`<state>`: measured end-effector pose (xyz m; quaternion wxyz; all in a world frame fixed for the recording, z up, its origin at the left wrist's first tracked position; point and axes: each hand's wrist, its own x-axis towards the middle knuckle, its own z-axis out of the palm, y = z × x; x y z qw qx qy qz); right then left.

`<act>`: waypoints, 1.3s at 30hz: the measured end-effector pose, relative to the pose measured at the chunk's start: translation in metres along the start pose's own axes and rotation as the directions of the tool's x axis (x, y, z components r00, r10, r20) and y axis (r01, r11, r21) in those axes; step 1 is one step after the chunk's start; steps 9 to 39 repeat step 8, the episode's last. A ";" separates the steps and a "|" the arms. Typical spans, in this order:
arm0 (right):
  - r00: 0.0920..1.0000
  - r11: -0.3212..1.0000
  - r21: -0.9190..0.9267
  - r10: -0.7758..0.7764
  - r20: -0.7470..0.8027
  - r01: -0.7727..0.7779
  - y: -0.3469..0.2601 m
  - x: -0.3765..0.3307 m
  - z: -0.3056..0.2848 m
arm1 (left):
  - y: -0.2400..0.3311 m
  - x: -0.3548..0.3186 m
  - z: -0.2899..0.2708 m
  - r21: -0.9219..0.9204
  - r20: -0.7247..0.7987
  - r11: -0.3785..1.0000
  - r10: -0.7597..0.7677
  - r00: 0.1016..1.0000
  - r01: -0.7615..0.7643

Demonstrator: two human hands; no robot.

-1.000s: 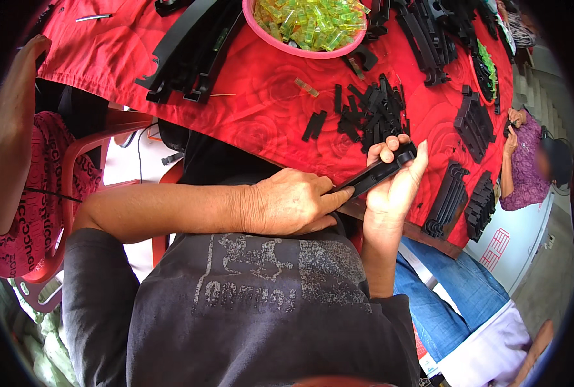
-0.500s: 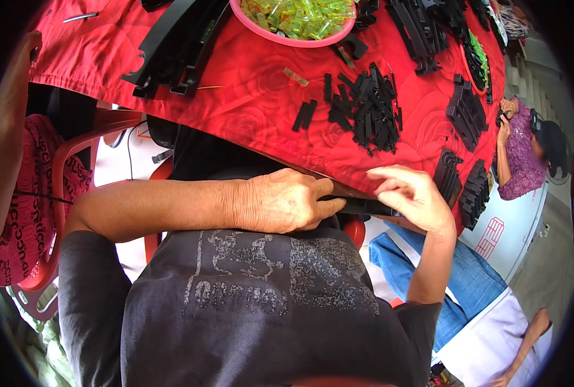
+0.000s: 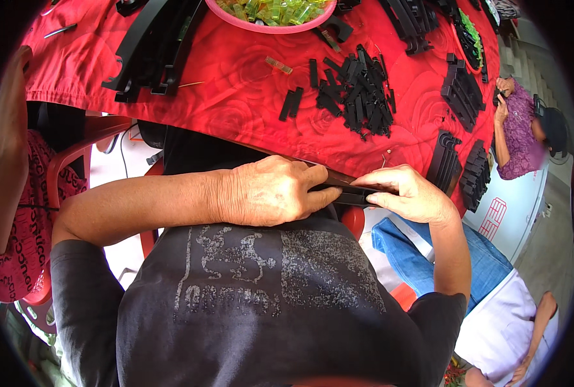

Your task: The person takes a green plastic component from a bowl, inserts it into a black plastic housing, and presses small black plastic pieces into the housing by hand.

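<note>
A long black plastic part [image 3: 350, 195] lies between my two hands at the table's near edge. My left hand [image 3: 277, 191] is closed on its left end, thumb and forefinger on either side. Round the right end, my right hand [image 3: 408, 195] pinches the same part, thumb below and fingers above. Both palms hide much of it. Beyond my hands, a heap of short black plastic strips [image 3: 364, 93] rests on the red tablecloth [image 3: 235, 109]. Two more strips [image 3: 291, 103] lie just left of the heap.
A pink bowl [image 3: 280, 29] of yellow-green clear pieces stands at the back. Long black parts [image 3: 148, 51] lie far left; stacked black parts [image 3: 462, 93] line the right side. A person in purple [image 3: 519, 132] sits at right, another in jeans [image 3: 454, 264] nearer, and one at left [image 3: 6, 161].
My right hand has come down onto the black part and now grips its right end. My left hand keeps its hold. The whole view has shifted slightly.
</note>
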<state>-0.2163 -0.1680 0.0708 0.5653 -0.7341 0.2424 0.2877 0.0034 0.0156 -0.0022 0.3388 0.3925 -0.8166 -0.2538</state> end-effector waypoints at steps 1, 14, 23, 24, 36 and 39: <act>1.000 1.000 0.001 0.002 -0.003 -0.002 0.000 0.000 0.000 | 0.000 0.000 -0.001 0.009 -0.001 1.000 0.000 1.000 0.000; 1.000 0.991 0.132 0.023 -0.002 -0.023 -0.004 0.000 -0.003 | 0.000 -0.001 -0.002 0.041 -0.016 0.999 0.003 1.000 -0.002; 1.000 0.991 0.132 0.023 -0.002 -0.023 -0.004 0.000 -0.003 | 0.000 -0.001 -0.002 0.041 -0.016 0.999 0.003 1.000 -0.002; 1.000 0.991 0.132 0.023 -0.002 -0.023 -0.004 0.000 -0.003 | 0.000 -0.001 -0.002 0.041 -0.016 0.999 0.003 1.000 -0.002; 1.000 0.991 0.132 0.023 -0.002 -0.023 -0.004 0.000 -0.003 | 0.000 -0.001 -0.002 0.041 -0.016 0.999 0.003 1.000 -0.002; 1.000 0.991 0.132 0.023 -0.002 -0.023 -0.004 0.000 -0.003 | 0.000 -0.001 -0.002 0.041 -0.016 0.999 0.003 1.000 -0.002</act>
